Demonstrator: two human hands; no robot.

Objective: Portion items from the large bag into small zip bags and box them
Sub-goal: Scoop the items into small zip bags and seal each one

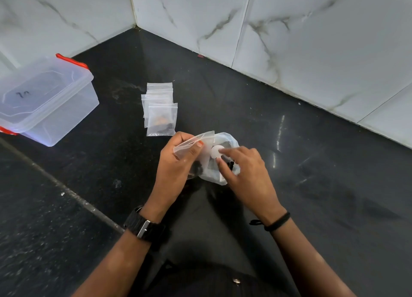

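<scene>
Black stone counter (289, 162), polished, faintly speckled; light glare streaks right of centre. A pale seam line (66, 189) crosses its left part diagonally. White marble-look wall tiles (312, 40) with grey veining along the far and right edges, meeting at the far corner. Small reddish speck (200, 56) at the tile base near the far edge.

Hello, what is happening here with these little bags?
A person is filling small bags. The left hand holds a small zip bag open, and the right hand pinches a white round piece above the large bag. Several small zip bags lie on the dark floor, one already filled. The plastic box sits closed to the left.
</scene>
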